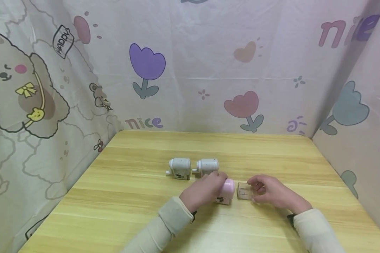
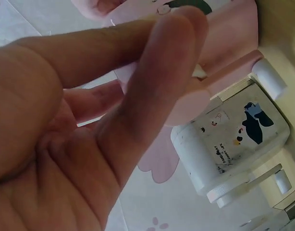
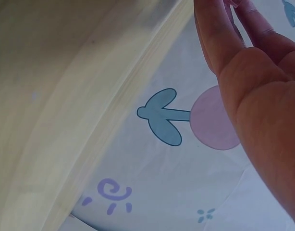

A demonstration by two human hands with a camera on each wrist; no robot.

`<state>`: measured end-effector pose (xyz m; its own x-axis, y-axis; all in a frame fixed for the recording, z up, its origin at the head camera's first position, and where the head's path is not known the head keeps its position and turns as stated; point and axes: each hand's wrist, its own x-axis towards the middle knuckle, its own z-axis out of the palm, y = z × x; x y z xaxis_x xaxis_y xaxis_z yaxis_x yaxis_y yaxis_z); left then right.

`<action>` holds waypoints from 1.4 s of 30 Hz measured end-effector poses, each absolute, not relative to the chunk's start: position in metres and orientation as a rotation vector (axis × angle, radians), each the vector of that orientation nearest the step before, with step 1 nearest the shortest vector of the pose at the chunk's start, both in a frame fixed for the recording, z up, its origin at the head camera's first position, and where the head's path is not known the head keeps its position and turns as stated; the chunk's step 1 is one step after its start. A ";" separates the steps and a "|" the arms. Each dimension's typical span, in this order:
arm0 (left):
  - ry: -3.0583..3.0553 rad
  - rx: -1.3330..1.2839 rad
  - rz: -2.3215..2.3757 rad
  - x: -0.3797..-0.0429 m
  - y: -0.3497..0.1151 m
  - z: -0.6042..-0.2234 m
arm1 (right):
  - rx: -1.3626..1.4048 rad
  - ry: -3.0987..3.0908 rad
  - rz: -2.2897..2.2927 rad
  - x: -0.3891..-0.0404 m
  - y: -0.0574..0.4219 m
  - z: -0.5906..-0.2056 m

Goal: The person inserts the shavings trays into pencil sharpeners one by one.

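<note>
My left hand [image 1: 206,189] holds a pink crank pencil sharpener [image 1: 228,189] on the table, from its left side. In the left wrist view, curled fingers [image 2: 162,72] cover part of the pink body, so their exact contact is hidden. To the right, my right hand [image 1: 273,191] grips the right end of a small clear plastic drawer [image 1: 244,191] between thumb and fingers. The drawer is close to the sharpener but apart from it. The right wrist view shows only part of that hand [image 3: 258,91]; the drawer is out of sight there.
Behind the left hand, two whitish crank sharpeners stand side by side: one at left [image 1: 181,168], the other [image 1: 208,165] partly hidden by the hand. The wood-grain table [image 1: 130,196] meets a patterned cloth [image 1: 190,105] at its back and sides.
</note>
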<state>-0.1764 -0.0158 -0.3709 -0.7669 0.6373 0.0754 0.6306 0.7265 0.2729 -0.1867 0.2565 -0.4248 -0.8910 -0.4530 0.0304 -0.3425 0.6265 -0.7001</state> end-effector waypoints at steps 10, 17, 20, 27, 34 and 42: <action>2.930 1.066 0.452 -0.176 -0.016 -0.374 | -0.701 2.683 -1.120 -0.185 0.253 -0.426; 2.895 1.064 0.486 -0.177 -0.017 -0.375 | -0.729 2.671 -1.119 -0.186 0.248 -0.426; 2.861 1.061 0.488 -0.177 -0.018 -0.375 | -0.736 2.673 -1.109 -0.185 0.246 -0.426; 2.849 1.088 0.454 -0.178 -0.018 -0.374 | -0.755 2.670 -1.092 -0.183 0.241 -0.425; 2.848 1.100 0.458 -0.178 -0.017 -0.374 | -0.782 2.655 -1.104 -0.181 0.235 -0.426; 2.854 1.151 0.447 -0.178 -0.018 -0.374 | -0.795 2.656 -1.112 -0.180 0.230 -0.427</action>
